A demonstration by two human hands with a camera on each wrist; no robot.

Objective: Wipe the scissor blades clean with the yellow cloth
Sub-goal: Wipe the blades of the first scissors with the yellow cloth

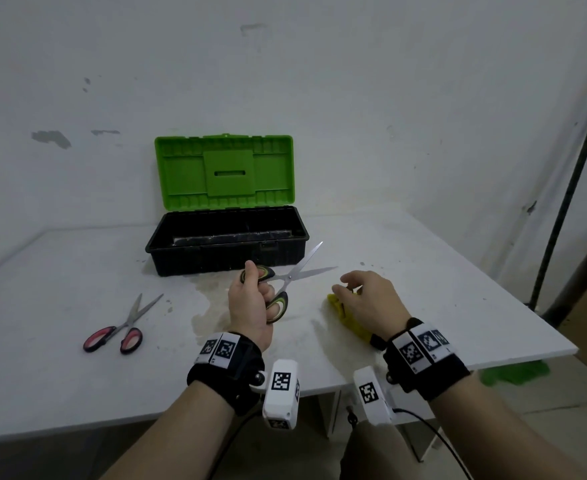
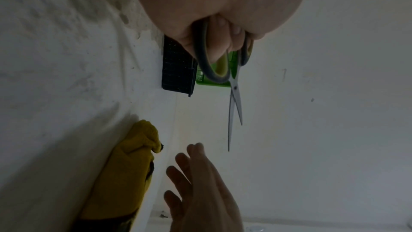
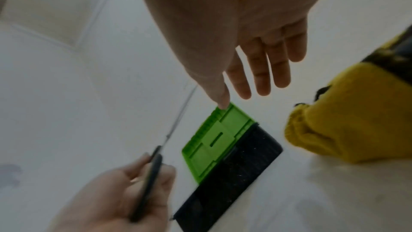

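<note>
My left hand (image 1: 250,299) grips the green-and-black handles of a pair of scissors (image 1: 299,273), held above the table with the blades spread apart and pointing right and away. The wrist view shows my fingers through the handle loops (image 2: 214,55) and the blades (image 2: 234,110) below. My right hand (image 1: 368,299) hovers open, fingers straight, just over the yellow cloth (image 1: 349,318), which lies crumpled on the table. In the right wrist view the fingers (image 3: 265,70) are spread and empty, with the cloth (image 3: 334,126) beside them, not touched.
An open toolbox (image 1: 226,237) with a green lid (image 1: 223,171) stands at the back against the wall. A second pair of scissors with red handles (image 1: 119,330) lies at the left. The white table (image 1: 77,375) has a stained patch at its middle. A dark pole (image 1: 569,202) leans at the right.
</note>
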